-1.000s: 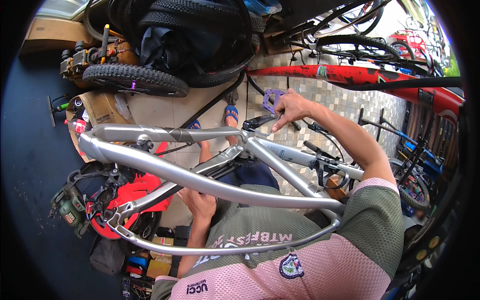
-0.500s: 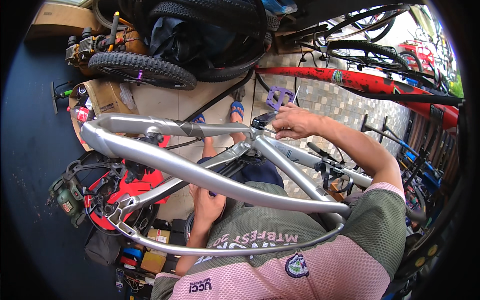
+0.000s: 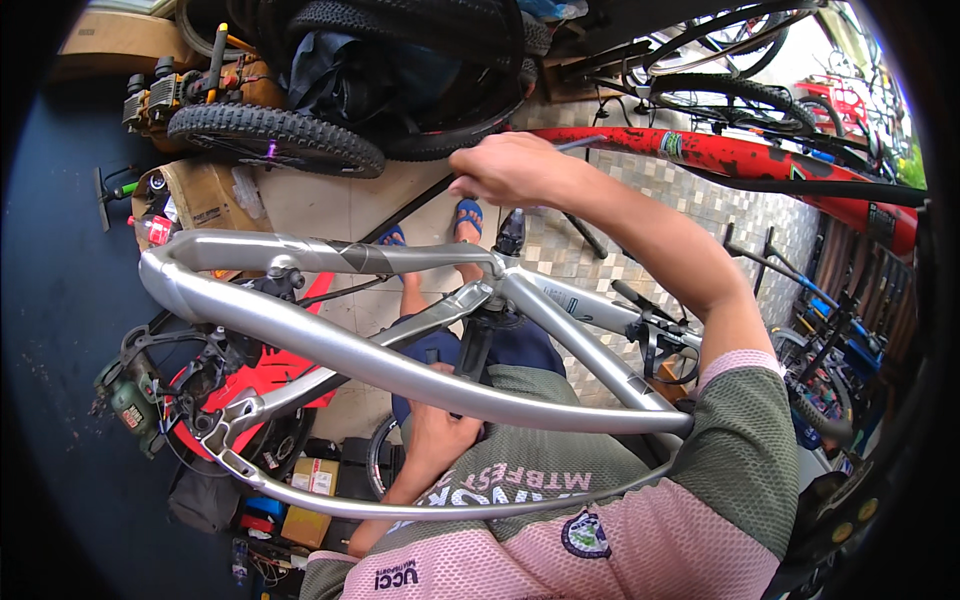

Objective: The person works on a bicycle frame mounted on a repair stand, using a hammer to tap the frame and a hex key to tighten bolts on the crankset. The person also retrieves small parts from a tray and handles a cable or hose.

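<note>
A bare silver bicycle frame (image 3: 370, 350) stretches across in front of me. My right hand (image 3: 505, 170) is raised beyond its far tube, fingers curled; a thin grey rod (image 3: 582, 144), blurred, sticks out from behind it, and its gripped part is hidden. Below that hand, a black rounded part (image 3: 510, 232) stands at the frame's joint. Under the large silver tube, my left hand (image 3: 443, 432) is closed around the near end of a black crank arm (image 3: 475, 348). The tube and fingers hide part of this grip.
A red bicycle frame (image 3: 720, 160) lies beyond my right arm. Tyres and a wheel (image 3: 275, 140) are piled at the far left, near an open cardboard box (image 3: 210, 200). Boxes (image 3: 305, 520) sit at lower left. Another person's sandalled foot (image 3: 467, 222) shows on the tiles.
My right hand has moved up and left, away from the joint. The purple pedal beside it is out of sight. My left hand has shifted slightly right and down, and the near crank arm has turned into view.
</note>
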Demonstrator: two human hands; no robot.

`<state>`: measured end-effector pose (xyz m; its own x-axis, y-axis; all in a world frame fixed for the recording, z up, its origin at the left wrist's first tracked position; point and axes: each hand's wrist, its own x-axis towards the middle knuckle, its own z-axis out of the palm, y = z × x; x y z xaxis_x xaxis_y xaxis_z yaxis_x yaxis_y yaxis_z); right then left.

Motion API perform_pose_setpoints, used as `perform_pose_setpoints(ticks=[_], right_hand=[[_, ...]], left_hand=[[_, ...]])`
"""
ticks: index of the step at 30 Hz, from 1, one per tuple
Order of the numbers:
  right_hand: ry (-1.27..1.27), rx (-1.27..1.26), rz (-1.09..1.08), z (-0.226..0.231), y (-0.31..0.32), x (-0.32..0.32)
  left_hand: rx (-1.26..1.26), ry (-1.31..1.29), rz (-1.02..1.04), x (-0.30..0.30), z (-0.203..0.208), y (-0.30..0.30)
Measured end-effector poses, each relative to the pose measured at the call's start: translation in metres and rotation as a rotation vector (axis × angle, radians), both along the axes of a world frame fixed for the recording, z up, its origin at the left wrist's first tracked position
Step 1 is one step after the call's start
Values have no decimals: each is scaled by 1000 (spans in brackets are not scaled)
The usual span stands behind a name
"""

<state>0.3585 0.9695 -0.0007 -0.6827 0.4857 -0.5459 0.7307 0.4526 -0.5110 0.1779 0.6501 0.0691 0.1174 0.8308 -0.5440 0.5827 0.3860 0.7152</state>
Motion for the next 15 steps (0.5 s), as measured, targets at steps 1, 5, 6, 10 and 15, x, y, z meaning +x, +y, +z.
perform_pose_setpoints(ticks=[1, 5, 6, 10, 15], right_hand=[[16, -51, 74, -5, 4, -10], [-19, -228, 375, -30, 30, -28], [-30, -286, 411, -41, 35, -28], [-67, -517, 390, -68, 34, -27], [-36, -638, 355, -97, 21, -24]], left_hand=[[2, -10, 11, 5, 0, -2], [38, -25, 54, 10, -5, -10], [34, -28, 48, 10, -4, -9], [43, -20, 41, 14, 1, -6], [26, -22, 46, 17, 2, -6]])
